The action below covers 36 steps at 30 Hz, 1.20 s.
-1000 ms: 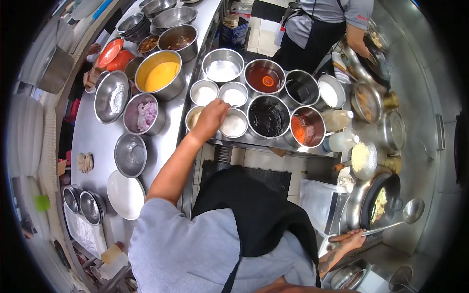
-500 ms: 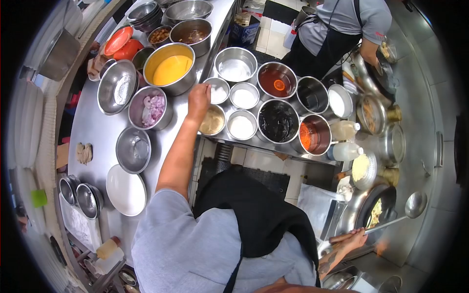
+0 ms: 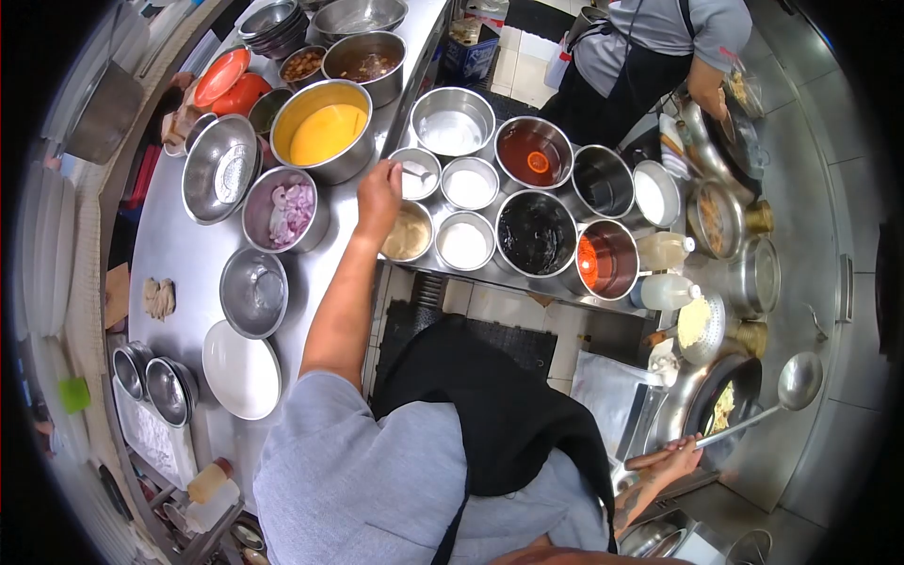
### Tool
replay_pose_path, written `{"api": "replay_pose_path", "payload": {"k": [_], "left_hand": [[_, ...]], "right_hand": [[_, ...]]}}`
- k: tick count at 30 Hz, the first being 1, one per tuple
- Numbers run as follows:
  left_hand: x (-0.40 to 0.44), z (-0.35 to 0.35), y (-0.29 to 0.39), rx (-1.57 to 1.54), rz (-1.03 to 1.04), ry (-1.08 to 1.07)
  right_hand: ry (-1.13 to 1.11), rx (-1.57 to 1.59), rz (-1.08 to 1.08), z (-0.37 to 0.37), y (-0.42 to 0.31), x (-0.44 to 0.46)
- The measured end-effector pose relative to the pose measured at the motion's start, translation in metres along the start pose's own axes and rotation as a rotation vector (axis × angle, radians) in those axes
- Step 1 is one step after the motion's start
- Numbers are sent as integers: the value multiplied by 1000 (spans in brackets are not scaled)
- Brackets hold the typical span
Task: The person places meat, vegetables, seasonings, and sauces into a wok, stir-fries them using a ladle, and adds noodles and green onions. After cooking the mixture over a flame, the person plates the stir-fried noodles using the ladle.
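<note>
The left hand (image 3: 379,193) is drawn in narrow, apparently pinching a small metal spoon (image 3: 420,173), whose handle is mostly hidden by the fingers. The bowl of that spoon lies inside a small round stainless-steel pot of white powder (image 3: 436,183), which sits just right of the knuckles on the narrower steel desk (image 3: 513,285); the visible part of the spoon points from the hand rightward, across the pot's opening. The left hand is much the nearer of the two to this pot. A similar steel pot with a beige substance (image 3: 409,234) stands just on the near side of it, and a large steel pot of bright yellow liquid (image 3: 330,132) is farther off to the left, on the wide steel desk (image 3: 188,282). Well apart on the right, the right hand (image 3: 678,457) is wrapped around the wooden handle of a long metal ladle (image 3: 800,380). Its long axis slants from the near left to the far right, passing the near side of a round black wok (image 3: 748,379) that holds pale yellow food (image 3: 723,411). Red lettering on a co-worker's grey sleeve (image 3: 723,42) and markings on a blue box (image 3: 471,58) are too small to read.
</note>
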<state>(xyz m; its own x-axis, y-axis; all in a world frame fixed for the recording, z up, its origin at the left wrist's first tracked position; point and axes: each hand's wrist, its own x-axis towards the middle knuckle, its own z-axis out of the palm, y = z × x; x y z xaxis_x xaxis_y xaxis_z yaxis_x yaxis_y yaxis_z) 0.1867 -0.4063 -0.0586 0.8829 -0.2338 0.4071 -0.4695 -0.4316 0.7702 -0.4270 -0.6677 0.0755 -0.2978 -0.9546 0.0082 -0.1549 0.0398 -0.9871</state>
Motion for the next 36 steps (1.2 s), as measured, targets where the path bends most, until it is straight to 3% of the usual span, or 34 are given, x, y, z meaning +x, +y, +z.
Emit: {"api": "replay_pose_path", "payload": {"k": [7,14,26,32,35,36], "left_hand": [[-3,-4,-36,-120,-191,29],[-11,2,-92,-507,-513,144],[-10,-23,-62,-668,-630,200],[11,-38,16,-708,-522,158],[14,-56,61,-52,-59,187],[11,-63,66,-16,-23,213]], "right_hand": [[-192,38,57,36,-5,-28],[-498,57,217,71,-9,-59],[-1133,50,500,146,-45,-115],[-1412,-156,621,211,-46,-136],[-1516,-95,767,235,-47,-152],[-1512,-82,826,239,-52,-156]]}}
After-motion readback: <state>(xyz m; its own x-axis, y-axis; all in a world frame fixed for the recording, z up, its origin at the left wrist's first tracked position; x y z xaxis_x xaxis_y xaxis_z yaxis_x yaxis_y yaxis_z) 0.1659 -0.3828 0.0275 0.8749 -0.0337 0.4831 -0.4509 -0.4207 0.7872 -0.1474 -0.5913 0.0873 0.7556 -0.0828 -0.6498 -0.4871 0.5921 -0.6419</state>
